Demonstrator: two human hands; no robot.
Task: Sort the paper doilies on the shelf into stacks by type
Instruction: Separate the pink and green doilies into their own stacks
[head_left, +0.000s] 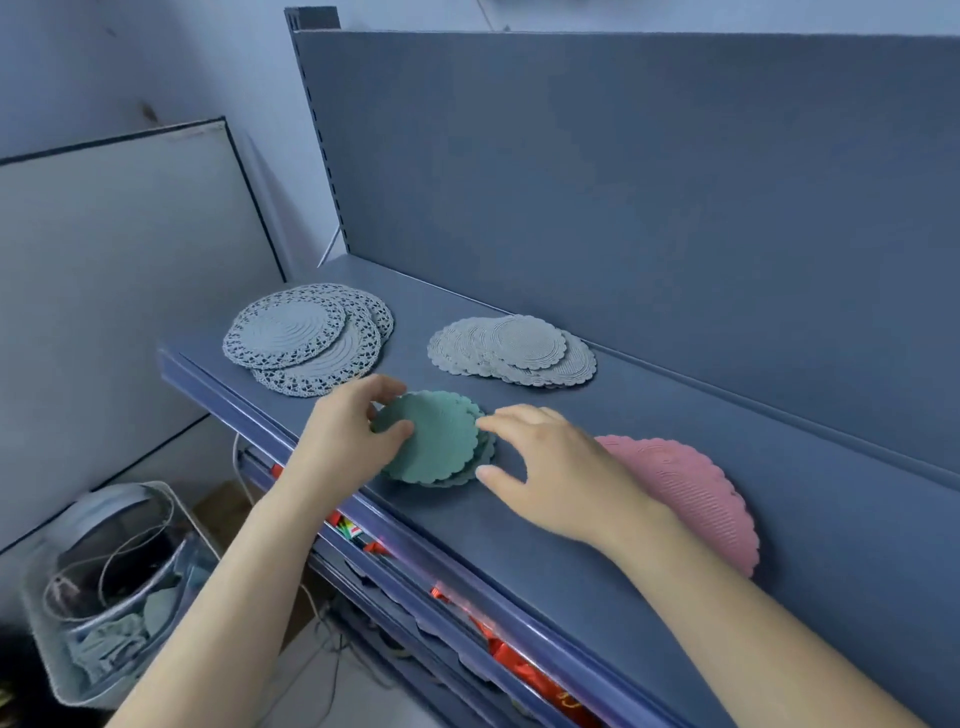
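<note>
Several green scalloped doilies (441, 441) lie in a loose stack near the front edge of the blue shelf (571, 545). My left hand (345, 431) pinches the left rim of the top green doily between thumb and fingers. My right hand (561, 467) hovers with spread fingers at the stack's right side, holding nothing. A stack of large lacy white doilies (306, 338) lies at the shelf's left end. Small white scalloped doilies (514, 351) are fanned out against the back. Pink doilies (696, 493) lie behind my right wrist, partly hidden.
A blue back panel (623, 182) rises behind the shelf. Lower shelves hold red packets (519, 660). A wire bin (114, 587) with cables and scraps stands on the floor at the left, beside a white board (114, 286).
</note>
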